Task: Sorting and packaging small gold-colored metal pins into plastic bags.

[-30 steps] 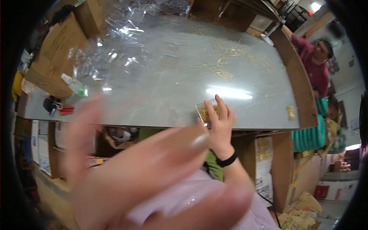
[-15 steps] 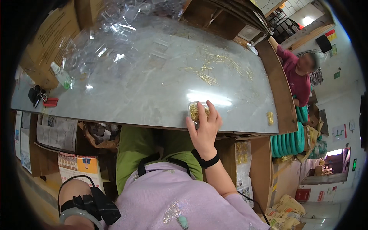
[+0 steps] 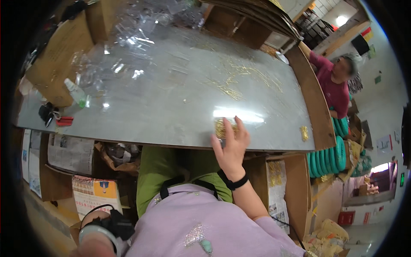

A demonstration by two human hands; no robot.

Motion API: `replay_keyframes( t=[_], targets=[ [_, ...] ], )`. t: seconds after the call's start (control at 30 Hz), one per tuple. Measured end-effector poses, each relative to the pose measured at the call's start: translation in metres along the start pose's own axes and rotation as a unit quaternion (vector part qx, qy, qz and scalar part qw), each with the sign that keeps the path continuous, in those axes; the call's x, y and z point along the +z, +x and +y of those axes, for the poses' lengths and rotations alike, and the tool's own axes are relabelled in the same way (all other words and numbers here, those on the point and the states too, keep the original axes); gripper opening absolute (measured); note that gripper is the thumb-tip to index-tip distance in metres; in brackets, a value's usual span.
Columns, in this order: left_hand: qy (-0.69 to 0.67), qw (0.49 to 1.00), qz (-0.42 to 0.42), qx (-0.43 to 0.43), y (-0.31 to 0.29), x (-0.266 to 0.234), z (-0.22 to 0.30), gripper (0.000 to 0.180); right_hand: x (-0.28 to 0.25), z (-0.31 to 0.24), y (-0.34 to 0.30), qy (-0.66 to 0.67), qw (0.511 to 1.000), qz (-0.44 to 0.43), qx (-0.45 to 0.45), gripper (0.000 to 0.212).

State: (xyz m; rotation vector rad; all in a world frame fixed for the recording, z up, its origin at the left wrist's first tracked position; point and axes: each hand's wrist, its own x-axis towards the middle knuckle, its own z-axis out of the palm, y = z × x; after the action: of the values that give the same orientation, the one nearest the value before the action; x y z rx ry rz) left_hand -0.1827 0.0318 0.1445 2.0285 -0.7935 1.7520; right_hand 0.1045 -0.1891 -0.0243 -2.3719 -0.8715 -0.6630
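Note:
My right hand (image 3: 233, 147), with a black band on its wrist, is at the table's near edge. Its thumb and fingers curve round a small clear plastic box (image 3: 220, 128) filled with thin gold-coloured wire pieces, partly hidden beneath them. The box appears to rest on the grey tabletop (image 3: 150, 115). My left hand (image 3: 92, 248) is low at the lower left, away from the table, smeared and cut off by the picture's edge, so its fingers do not show. Farther back, loose gold wire pieces (image 3: 231, 92) lie scattered.
Clear plastic boxes (image 3: 124, 47) pile up at the far left beside a cardboard carton (image 3: 64, 64). A bottle (image 3: 75, 93) and a red object (image 3: 65, 121) are near the left edge. A gold bundle (image 3: 304, 133) lies near the right-hand board (image 3: 314, 94). Beyond it is another person (image 3: 336, 88).
The whole view has shifted slightly. My left forearm has swung lower, its hand coming into the bottom edge. My right hand stays at the box of gold wire pieces.

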Motion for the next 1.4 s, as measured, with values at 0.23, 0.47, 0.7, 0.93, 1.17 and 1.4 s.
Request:
replay_keyframes(
  t=[0.23, 0.47, 0.7, 0.93, 1.17, 1.4],
  targets=[
    [0.043, 0.972, 0.005, -0.231, -0.068, 0.119, -0.047, 0.028, -0.003, 0.003, 0.002, 0.009, 0.989, -0.149, -0.002, 0.070],
    [-0.048, 0.898, -0.314, -0.304, -0.120, 0.234, -0.078, 0.061, -0.006, 0.025, -0.002, 0.261, 0.960, -0.077, 0.059, 0.059],
    [-0.028, 0.880, -0.383, -0.280, -0.147, 0.264, -0.069, 0.061, -0.001, 0.026, -0.003, 0.134, 0.991, -0.002, -0.014, 0.037],
    [-0.033, 0.883, -0.380, -0.272, -0.142, 0.263, -0.065, 0.061, 0.012, 0.028, 0.007, 0.302, 0.931, -0.001, 0.203, 0.025],
    [-0.090, 0.880, -0.361, -0.295, -0.149, 0.267, -0.069, 0.064, -0.099, -0.013, 0.072, 0.148, 0.963, -0.139, -0.177, 0.044],
    [-0.026, 0.883, -0.384, -0.269, -0.159, 0.262, -0.080, 0.066, -0.167, -0.111, 0.087, 0.182, 0.786, -0.217, -0.549, 0.029]
  ],
)
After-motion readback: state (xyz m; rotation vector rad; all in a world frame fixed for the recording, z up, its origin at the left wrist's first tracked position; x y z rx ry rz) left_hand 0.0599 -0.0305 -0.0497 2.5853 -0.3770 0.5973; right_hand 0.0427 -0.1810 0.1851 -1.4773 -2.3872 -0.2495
